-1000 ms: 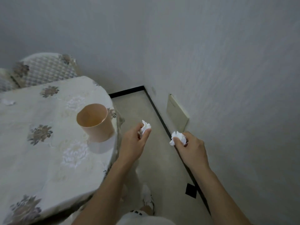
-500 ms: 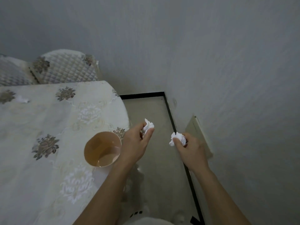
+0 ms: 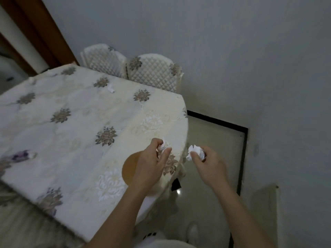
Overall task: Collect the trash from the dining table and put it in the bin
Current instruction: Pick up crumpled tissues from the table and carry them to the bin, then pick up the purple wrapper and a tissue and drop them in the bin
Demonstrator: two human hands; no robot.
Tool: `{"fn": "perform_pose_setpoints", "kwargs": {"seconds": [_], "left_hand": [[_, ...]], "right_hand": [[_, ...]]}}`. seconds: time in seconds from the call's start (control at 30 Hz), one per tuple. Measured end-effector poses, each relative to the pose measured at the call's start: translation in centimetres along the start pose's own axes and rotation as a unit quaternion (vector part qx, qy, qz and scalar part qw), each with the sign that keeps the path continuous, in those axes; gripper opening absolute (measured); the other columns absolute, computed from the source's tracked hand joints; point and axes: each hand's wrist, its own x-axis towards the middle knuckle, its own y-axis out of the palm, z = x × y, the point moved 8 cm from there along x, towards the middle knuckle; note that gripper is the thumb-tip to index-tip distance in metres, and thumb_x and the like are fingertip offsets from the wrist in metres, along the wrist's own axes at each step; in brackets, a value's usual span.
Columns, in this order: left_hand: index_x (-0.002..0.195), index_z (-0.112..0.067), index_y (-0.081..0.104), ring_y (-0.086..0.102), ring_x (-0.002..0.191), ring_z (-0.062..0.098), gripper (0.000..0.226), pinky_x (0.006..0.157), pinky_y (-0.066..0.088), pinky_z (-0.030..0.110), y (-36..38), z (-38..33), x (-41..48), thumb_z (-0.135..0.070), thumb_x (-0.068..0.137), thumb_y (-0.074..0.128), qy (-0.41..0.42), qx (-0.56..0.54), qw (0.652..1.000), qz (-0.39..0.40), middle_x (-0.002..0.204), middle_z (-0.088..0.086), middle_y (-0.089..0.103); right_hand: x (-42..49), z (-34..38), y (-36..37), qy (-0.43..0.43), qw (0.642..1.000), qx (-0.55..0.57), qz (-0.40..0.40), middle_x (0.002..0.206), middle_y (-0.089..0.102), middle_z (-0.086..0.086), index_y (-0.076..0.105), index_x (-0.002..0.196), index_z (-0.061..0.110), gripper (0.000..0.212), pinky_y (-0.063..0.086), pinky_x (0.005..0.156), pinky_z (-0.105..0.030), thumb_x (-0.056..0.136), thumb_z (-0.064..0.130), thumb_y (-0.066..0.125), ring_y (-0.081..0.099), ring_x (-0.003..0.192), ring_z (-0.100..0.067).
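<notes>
My left hand (image 3: 152, 163) is closed on a crumpled white tissue (image 3: 164, 146) and hovers over the tan round bin (image 3: 129, 169), which stands on the table near its right edge and is partly hidden by that hand. My right hand (image 3: 209, 164) pinches a second crumpled white tissue (image 3: 196, 151) just past the table edge, above the floor. Another small white scrap (image 3: 111, 89) lies far back on the floral tablecloth (image 3: 71, 133). A crumpled purplish piece (image 3: 23, 155) lies at the table's left side.
Two quilted chair backs (image 3: 152, 72) stand against the grey wall behind the table. A wooden door frame (image 3: 41, 31) is at upper left. Pale floor with a black skirting line (image 3: 241, 154) runs along the wall on the right. My shoe (image 3: 192, 231) shows below.
The view has swung left, bringing more of the table and both chairs into sight. My left hand with its tissue has moved from beside the bin to over it. The right hand stays beside it.
</notes>
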Motion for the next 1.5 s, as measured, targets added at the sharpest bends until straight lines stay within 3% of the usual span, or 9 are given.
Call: {"fn": "perform_pose_setpoints", "kwargs": {"seconds": [0.13,0.23,0.33,0.5,0.63,0.8,0.87,1.23,1.5], "left_hand": [[0.106,-0.027,0.054,0.053,0.063,0.0,0.021,0.055,0.037,0.016,-3.2,2.2,-1.3,-0.045,0.095,0.056,-0.06,0.04,0.995,-0.076,0.071,-0.012,0.055],[0.108,-0.025,0.06,0.057,0.077,0.001,0.023,0.064,0.041,0.015,-5.8,3.8,-3.4,-0.042,0.094,0.06,-0.097,0.048,0.985,-0.133,0.087,-0.011,0.062],[0.105,-0.02,0.064,0.059,0.081,0.01,0.019,0.068,0.047,0.022,-7.9,4.8,-5.1,-0.034,0.092,0.066,-0.112,0.063,0.975,-0.183,0.092,-0.007,0.066],[0.099,-0.022,0.064,0.058,0.075,0.017,0.014,0.06,0.047,0.03,-8.8,5.0,-6.1,-0.033,0.09,0.066,-0.107,0.184,0.961,-0.174,0.087,-0.005,0.063],[0.098,-0.02,0.067,0.06,0.071,0.022,0.017,0.057,0.045,0.031,-8.1,4.5,-5.5,-0.034,0.088,0.068,-0.068,0.27,0.947,-0.16,0.082,-0.001,0.063],[0.135,-0.031,0.05,0.052,0.117,0.022,0.051,0.088,0.044,0.039,-7.4,6.5,-5.1,-0.051,0.089,0.059,-0.126,0.319,0.935,-0.095,0.129,-0.004,0.059],[0.139,-0.032,0.047,0.047,0.127,0.02,0.056,0.094,0.042,0.039,-7.4,6.8,-5.3,-0.055,0.089,0.056,-0.127,0.326,0.932,-0.095,0.138,-0.005,0.055],[0.133,-0.025,0.057,0.055,0.121,0.021,0.052,0.096,0.044,0.042,-9.8,5.2,-5.0,-0.05,0.087,0.057,-0.096,0.35,0.921,-0.14,0.128,-0.002,0.064],[0.125,-0.023,0.062,0.059,0.114,0.023,0.048,0.093,0.047,0.043,-14.6,5.6,-7.4,-0.048,0.085,0.059,-0.116,0.367,0.908,-0.169,0.121,-0.002,0.067]], "right_hand": [[1.9,3.9,2.7,-0.087,0.994,-0.01,0.061,0.081,0.069,0.004,0.062,0.109,0.03,0.026,0.052,0.062,-0.033,0.09,0.046,0.057,0.064,0.072,-0.016],[1.5,6.2,5.8,-0.139,0.983,-0.03,0.117,0.072,0.064,0.004,0.056,0.109,0.035,0.024,0.051,0.057,-0.032,0.089,0.049,0.053,0.061,0.064,-0.014],[0.7,8.2,8.3,-0.179,0.972,-0.031,0.147,0.069,0.061,0.008,0.054,0.105,0.034,0.024,0.05,0.056,-0.032,0.088,0.051,0.052,0.06,0.065,-0.015],[-0.5,10.8,10.5,-0.236,0.956,-0.068,0.16,0.07,0.055,0.01,0.054,0.105,0.031,0.023,0.04,0.051,-0.03,0.09,0.049,0.049,0.057,0.067,-0.018],[-1.3,11.6,11.3,-0.265,0.944,-0.121,0.157,0.088,0.065,0.005,0.054,0.111,0.028,0.025,0.047,0.059,-0.034,0.093,0.045,0.049,0.061,0.078,-0.022],[-1.8,11.5,12.0,-0.313,0.901,-0.255,0.161,0.114,0.059,0.0,0.05,0.128,0.029,0.044,0.048,0.076,-0.037,0.089,0.049,0.053,0.054,0.102,-0.023],[-1.8,11.5,11.9,-0.323,0.894,-0.275,0.146,0.118,0.059,-0.001,0.053,0.127,0.027,0.045,0.048,0.08,-0.039,0.086,0.046,0.057,0.054,0.106,-0.024],[-1.6,14.4,10.7,-0.365,0.891,-0.252,0.092,0.118,0.064,-0.003,0.061,0.124,0.019,0.045,0.048,0.089,-0.04,0.083,0.035,0.065,0.056,0.114,-0.023],[-3.7,19.4,12.4,-0.414,0.874,-0.233,0.102,0.117,0.065,-0.007,0.064,0.121,0.016,0.045,0.049,0.09,-0.042,0.078,0.03,0.068,0.059,0.113,-0.027]]}}
